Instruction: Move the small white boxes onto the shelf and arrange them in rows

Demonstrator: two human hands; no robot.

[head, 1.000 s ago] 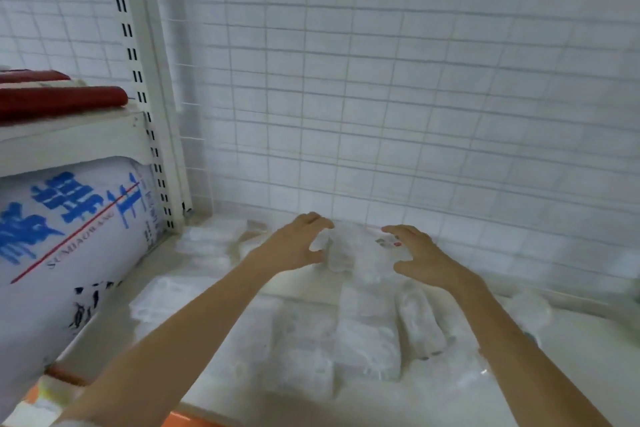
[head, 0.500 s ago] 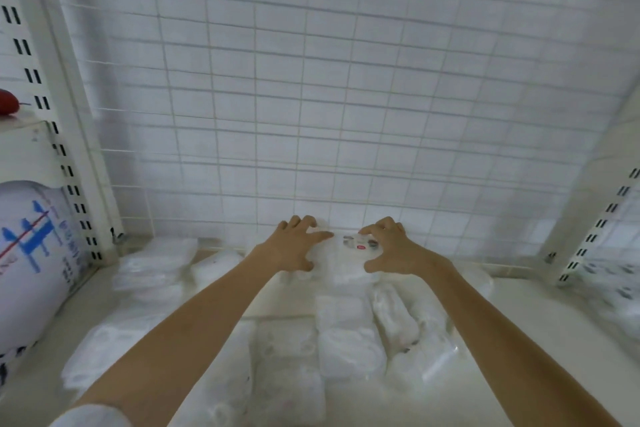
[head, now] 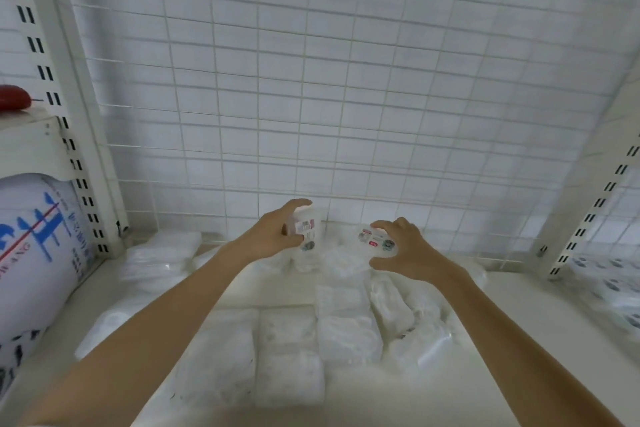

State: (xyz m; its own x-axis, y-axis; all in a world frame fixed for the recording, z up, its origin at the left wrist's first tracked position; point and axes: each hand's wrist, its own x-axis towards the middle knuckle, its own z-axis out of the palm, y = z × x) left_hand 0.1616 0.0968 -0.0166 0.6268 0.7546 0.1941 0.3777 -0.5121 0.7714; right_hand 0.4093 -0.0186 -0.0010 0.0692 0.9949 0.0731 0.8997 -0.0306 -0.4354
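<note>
**Two hands, one small white box in each, at the back of the shelf**

The wire-grid back panel (head: 346,80) fills the upper frame, flanked by two slotted uprights: one (head: 65,107) at left, one (head: 588,198) at right. Below it, the white shelf (head: 519,340) spreads across the lower half. At the left edge you see one large white sack with blue lettering (head: 31,253), cut off by the frame, and above it one red object (head: 14,99), also cut off.

Your two forearms reach in from the bottom. Your left hand (head: 273,236) curls around a small white box (head: 306,227) held upright near the grid, just left of centre. Your right hand (head: 403,250) grasps a second small white box (head: 375,239) from above, fingers and thumb around it, just right of centre.

Under and before your hands lie white wrapped packs (head: 291,357) in loose rows; they are washed out and blur together, so their count cannot be told. More packs (head: 616,288) at the right edge are blurred and cut off.
</note>
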